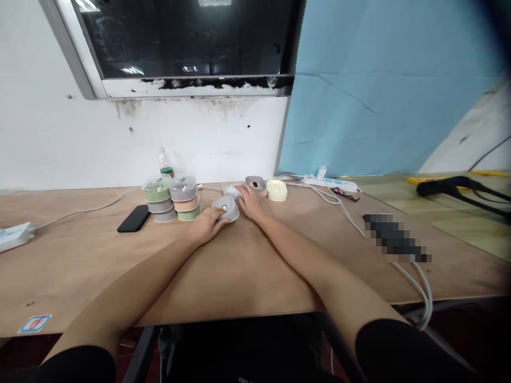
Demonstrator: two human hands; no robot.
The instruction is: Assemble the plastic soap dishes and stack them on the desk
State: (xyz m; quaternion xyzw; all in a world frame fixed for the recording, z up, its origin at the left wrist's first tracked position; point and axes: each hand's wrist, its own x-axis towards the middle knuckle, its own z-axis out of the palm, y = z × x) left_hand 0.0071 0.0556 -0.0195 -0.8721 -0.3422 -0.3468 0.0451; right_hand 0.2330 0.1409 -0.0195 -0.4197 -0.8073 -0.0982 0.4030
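Note:
A small grey round-cornered container [230,212] stands on the table, tilted a little, with my left hand [205,225] closed around its near left side. Just beyond it lies a clear plastic lid [230,190]. The fingers of my right hand [250,201] are closed at the lid's right edge; their tips are partly hidden. Behind my right hand sits another grey container [256,184] with a dark oval opening. Beside that is a short stack of cream lids [277,190]. Left of my left hand are stacked containers in green [157,192], grey [183,190] and pink.
A black phone [134,218] lies left of the stacks, and a plastic bottle [165,164] stands behind them. White power strips [331,184] and cables run along the back right and far left. A pixelated dark object [395,236] lies on the right of the wooden table [239,276].

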